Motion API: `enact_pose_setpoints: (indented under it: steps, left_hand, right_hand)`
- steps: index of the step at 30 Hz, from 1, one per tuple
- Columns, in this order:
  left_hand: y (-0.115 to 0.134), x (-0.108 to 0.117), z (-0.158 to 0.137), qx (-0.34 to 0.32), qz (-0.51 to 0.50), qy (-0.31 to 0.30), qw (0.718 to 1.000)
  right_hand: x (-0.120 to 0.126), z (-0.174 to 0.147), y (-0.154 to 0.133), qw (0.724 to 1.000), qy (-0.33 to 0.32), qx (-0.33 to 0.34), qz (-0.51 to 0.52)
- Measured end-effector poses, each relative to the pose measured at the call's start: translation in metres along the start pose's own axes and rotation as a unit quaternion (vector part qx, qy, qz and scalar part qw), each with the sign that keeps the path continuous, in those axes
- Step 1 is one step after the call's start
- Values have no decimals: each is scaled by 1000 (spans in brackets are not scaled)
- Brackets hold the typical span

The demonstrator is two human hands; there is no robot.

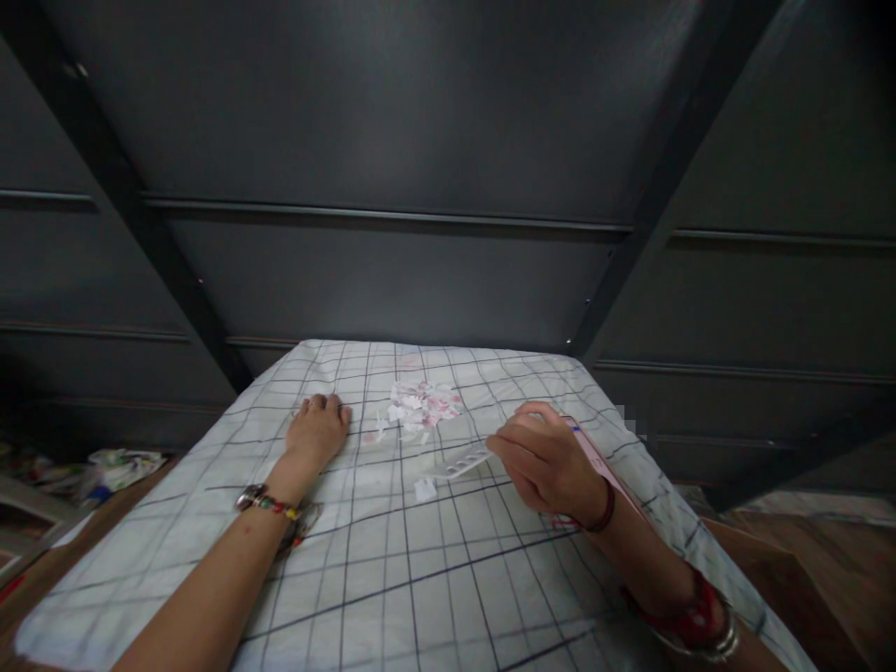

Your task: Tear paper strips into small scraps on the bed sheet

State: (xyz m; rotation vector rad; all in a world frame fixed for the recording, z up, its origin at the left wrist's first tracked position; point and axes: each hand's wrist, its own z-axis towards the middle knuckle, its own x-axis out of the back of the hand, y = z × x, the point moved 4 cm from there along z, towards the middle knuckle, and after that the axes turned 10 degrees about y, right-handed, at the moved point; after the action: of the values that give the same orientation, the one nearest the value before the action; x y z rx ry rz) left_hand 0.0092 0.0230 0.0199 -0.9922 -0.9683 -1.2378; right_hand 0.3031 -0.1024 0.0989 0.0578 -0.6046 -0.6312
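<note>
My left hand (pixel 319 431) rests palm down on the checked cloth, its fingers lying on the surface and nothing visible in its grasp. In my right hand (pixel 544 459) the fingers are closed on one end of a thin white strip with a row of square marks or openings (pixel 468 460); its exact kind is unclear. The strip's free end points left, close to a small white scrap of paper (pixel 425 489). Between the hands, farther back, lies a loose heap of torn white and pinkish paper scraps (pixel 423 403). A flat pink item (pixel 616 476) lies partly hidden behind my right hand and wrist.
A white cloth with dark grid lines (pixel 392 579) covers the table. Dark metal panels (pixel 392 280) rise directly behind its far edge. On the floor at the right is a brown cardboard box (pixel 784 579). A shelf with assorted packages (pixel 119 467) stands at the left.
</note>
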Motion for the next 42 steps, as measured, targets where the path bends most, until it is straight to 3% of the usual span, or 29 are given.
enact_pose_setpoints:
  steps: [21, 27, 42]
  left_hand:
    - [1, 2, -1, -3, -3, 0, 1000]
    - [-1, -2, 1, -2, -4, -7, 1000]
    - [-2, -7, 2, -8, -5, 13, 1000]
  right_hand:
    - [-4, 3, -7, 1000, -11, 7, -11]
    - [-4, 0, 5, 997, -33, -26, -66]
    - [2, -5, 18, 996, -20, -57, -60]
